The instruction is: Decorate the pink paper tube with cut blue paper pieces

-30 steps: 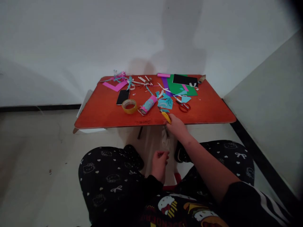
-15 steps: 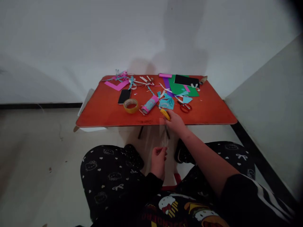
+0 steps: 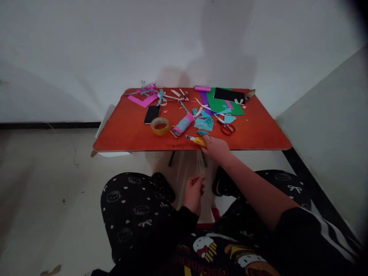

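My right hand (image 3: 217, 147) is closed around a yellow cutter (image 3: 199, 142) at the table's front edge, its blade pointing left. Below the edge, the fingers of my left hand (image 3: 194, 191) pinch a clear, thin strip (image 3: 201, 166) that looks like tape and reaches up towards my right hand. A pink and blue paper-covered roll (image 3: 184, 125) lies just beyond the cutter. Left of it is a yellowish tape roll (image 3: 160, 126), with a black phone (image 3: 152, 114) behind. Blue paper pieces (image 3: 204, 122) lie beyond my right hand.
Red-handled scissors (image 3: 227, 128) lie right of the blue paper on the red table (image 3: 253, 138). Green paper (image 3: 221, 106), a black sheet (image 3: 229, 95) and a pink roll (image 3: 202, 88) are at the back right. Paper scraps and pink paper (image 3: 143, 101) lie at the back left.
The cutter in my right hand has turned to lie nearly flat, its blade now showing to the left over the table. My left hand has barely moved. The view has shifted slightly.
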Demonstrator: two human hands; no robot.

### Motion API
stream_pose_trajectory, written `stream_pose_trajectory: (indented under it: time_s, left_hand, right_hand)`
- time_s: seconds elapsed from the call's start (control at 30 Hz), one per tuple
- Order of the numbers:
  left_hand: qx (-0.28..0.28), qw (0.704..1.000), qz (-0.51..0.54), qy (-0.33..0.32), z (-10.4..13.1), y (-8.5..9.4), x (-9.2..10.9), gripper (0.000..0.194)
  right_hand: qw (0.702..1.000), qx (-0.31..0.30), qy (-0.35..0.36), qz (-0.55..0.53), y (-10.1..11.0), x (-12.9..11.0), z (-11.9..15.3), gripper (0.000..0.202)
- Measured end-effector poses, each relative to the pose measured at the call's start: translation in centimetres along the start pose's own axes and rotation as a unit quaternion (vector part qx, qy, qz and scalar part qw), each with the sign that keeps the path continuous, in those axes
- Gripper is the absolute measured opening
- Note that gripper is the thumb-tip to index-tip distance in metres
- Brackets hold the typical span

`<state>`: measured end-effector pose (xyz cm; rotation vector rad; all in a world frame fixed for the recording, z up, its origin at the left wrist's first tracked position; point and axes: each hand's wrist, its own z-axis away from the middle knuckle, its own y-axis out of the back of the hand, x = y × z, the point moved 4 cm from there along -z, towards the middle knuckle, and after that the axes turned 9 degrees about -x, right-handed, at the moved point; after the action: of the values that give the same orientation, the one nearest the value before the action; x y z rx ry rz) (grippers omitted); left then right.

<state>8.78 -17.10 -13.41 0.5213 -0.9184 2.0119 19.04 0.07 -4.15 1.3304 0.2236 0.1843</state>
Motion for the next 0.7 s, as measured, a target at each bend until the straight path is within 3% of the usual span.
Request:
stream_pose_trajectory:
  time_s: [0.17, 0.27, 0.43, 0.53, 0.7]
  left_hand:
    - [0.009, 1.0, -0.003, 0.002, 0.0, 0.1, 0.2, 0.05]
    - [0.004, 1.0, 0.012, 0.01, 0.0, 0.0, 0.2, 0.05]
    - [0.002, 0.999, 0.029, 0.02, 0.0, 0.0, 0.2, 0.047]
    - [0.005, 1.0, 0.018, 0.015, 0.0, 0.1, 0.3, 0.045]
    - [0.002, 1.0, 0.002, 0.01, 0.1, -0.1, 0.7, 0.041]
  right_hand:
    - [0.995, -0.032, 0.063, -0.073, 0.4, 1.4, 3.2, 0.045]
    - [0.984, -0.11, 0.114, -0.084, 0.3, 2.5, 6.5, 0.035]
    - [0.962, -0.248, 0.092, -0.067, -0.8, 3.8, 10.9, 0.038]
    - [0.956, -0.277, 0.084, -0.054, -1.2, 3.5, 11.4, 0.042]
    - [0.959, -0.27, 0.085, -0.019, -0.9, 2.0, 10.8, 0.044]
